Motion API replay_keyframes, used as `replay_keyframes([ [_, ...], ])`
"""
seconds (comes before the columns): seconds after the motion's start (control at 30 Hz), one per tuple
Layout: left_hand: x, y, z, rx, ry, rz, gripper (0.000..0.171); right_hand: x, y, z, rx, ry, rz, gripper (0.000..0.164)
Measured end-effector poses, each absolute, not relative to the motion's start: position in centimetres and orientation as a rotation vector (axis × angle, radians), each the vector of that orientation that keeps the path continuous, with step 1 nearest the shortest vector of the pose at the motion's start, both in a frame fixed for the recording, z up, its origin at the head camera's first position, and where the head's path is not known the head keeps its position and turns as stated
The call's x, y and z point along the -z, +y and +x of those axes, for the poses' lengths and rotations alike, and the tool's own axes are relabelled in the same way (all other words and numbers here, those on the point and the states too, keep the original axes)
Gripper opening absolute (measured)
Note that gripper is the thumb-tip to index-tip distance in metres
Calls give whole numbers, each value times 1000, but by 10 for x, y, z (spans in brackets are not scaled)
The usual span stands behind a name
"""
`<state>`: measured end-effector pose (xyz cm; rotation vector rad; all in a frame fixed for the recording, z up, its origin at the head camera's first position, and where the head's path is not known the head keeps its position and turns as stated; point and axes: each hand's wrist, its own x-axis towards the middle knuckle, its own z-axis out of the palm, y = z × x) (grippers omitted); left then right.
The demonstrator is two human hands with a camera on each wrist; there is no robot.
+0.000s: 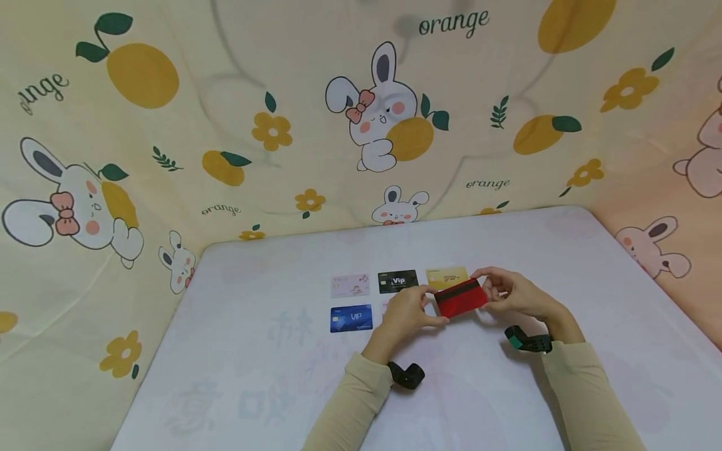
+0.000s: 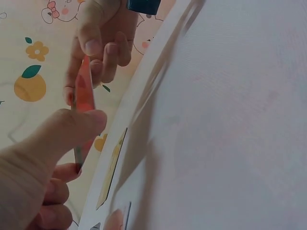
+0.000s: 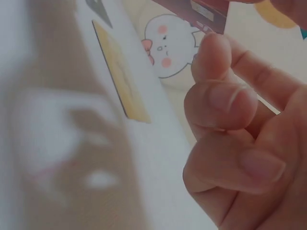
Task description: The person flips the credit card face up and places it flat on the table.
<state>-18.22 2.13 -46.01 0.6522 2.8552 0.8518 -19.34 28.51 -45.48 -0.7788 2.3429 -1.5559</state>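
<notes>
Between both hands, a red card (image 1: 461,303) with a dark stripe is held tilted above the table. My left hand (image 1: 407,312) pinches its left end with thumb and fingers, and my right hand (image 1: 521,295) pinches the right end. In the left wrist view the red card (image 2: 85,96) appears nearly edge-on. Just behind it lies a gold card (image 1: 445,275), its lower part covered. A black VIP card (image 1: 397,280) and a pale pink card (image 1: 350,285) continue that row leftward. Below them rests a blue VIP card (image 1: 351,318), beside another card (image 1: 386,307) mostly hidden by my left hand.
The cards lie flat on a white table (image 1: 254,363) with faint printed characters. A patterned cloth (image 1: 310,62) with rabbits and oranges rises behind and at both sides. Each wrist wears a black strapped device.
</notes>
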Motion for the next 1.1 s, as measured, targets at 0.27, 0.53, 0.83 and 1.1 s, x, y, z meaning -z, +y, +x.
replay_keyframes([
  [0.27,460,21,-182,-882,2853,669,55,448,281,-192,1596,2347,-772,52],
  [0.53,458,22,-181,-965,2819,625,59,438,273,-189,1672,2324,-793,51],
  [0.83,450,20,-180,-944,2917,738,58,426,267,-185,1655,2382,-813,50],
  [1.1,446,22,-177,-1075,2920,865,57,426,260,-184,1615,2426,-799,51],
])
